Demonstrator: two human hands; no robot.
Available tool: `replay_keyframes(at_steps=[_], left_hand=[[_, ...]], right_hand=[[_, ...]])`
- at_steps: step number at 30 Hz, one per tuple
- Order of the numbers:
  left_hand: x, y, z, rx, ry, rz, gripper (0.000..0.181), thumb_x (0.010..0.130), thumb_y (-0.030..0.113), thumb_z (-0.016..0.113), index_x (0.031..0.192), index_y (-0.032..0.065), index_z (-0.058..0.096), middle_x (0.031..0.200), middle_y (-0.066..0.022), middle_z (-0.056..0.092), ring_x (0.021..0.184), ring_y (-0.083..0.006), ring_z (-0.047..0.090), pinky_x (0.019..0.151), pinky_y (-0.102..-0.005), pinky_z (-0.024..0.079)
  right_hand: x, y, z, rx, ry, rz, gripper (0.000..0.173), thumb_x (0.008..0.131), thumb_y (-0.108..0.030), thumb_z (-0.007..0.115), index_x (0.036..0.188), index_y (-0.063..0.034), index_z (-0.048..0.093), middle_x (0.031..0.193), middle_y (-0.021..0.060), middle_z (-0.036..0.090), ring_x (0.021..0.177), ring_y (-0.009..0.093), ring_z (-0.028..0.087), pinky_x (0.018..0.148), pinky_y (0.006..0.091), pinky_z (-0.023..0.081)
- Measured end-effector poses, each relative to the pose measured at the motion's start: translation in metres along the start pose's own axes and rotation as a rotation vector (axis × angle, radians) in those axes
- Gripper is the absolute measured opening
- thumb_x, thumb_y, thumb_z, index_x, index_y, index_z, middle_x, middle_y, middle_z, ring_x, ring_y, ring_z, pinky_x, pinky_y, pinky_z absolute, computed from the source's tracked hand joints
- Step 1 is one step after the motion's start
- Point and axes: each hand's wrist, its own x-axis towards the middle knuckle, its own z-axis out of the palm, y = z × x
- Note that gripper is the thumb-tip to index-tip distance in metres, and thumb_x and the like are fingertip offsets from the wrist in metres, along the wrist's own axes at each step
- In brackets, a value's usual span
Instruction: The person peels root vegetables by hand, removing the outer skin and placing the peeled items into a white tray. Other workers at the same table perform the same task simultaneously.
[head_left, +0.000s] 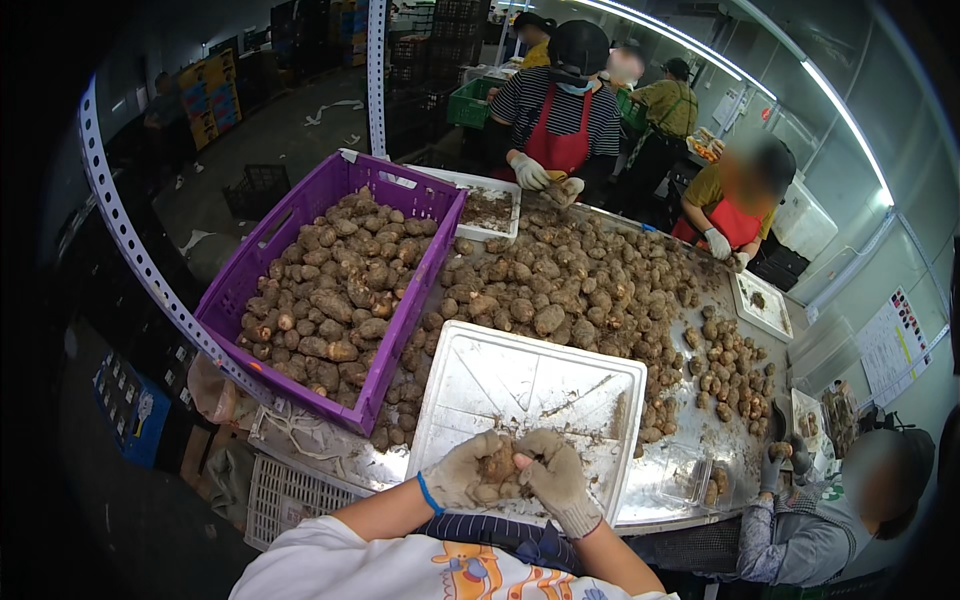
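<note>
Both my hands wear soiled knit gloves and meet over the near part of a white foam tray (480, 382). In my left hand (461, 472) is a brown taro corm (499, 463), held against the palm. My right hand (556, 476) is at the corm's right side, its fingers bent and a bare thumb tip touching the skin. Whether those fingers pinch anything else is hidden. Dark scraps of peel and soil lie scattered on the tray. Behind it spreads a large heap of taro corms (555, 277). A purple plastic crate (442, 277) full of corms stands to the left.
Two gloved co-workers handle corms across the metal table (675, 480), and another sits at the right. White trays with scraps (517, 199) stand at the back and right (780, 322). A perforated metal post (127, 217) rises at left. A clear plastic box (686, 476) lies right of my tray.
</note>
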Motion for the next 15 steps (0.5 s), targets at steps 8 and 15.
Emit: replay_keyframes(at_steps=[8, 15], left_hand=[[0.003, -0.005, -0.001, -0.002, 0.024, 0.058, 0.058, 0.089, 0.020, 0.062, 0.136, -0.0074, 0.043, 0.120, -0.0257, 0.058, 0.097, -0.0385, 0.065, 0.061, -0.0362, 0.060], [0.005, -0.006, 0.021, -0.050, -0.149, -0.081, 0.050, 0.089, 0.019, 0.062, 0.130, -0.0066, 0.049, 0.106, -0.0253, 0.064, 0.074, -0.0318, 0.066, 0.049, -0.0306, 0.052]], right_hand=[[0.000, -0.018, -0.004, -0.151, -0.040, -0.121, 0.036, 0.085, -0.009, 0.069, 0.118, 0.0028, 0.063, 0.099, 0.0147, 0.062, 0.092, 0.026, 0.062, 0.083, 0.0332, 0.049], [0.011, -0.012, -0.009, 0.173, -0.227, -0.149, 0.041, 0.083, -0.007, 0.070, 0.122, 0.0029, 0.063, 0.107, 0.0102, 0.060, 0.100, 0.022, 0.059, 0.090, 0.0326, 0.047]])
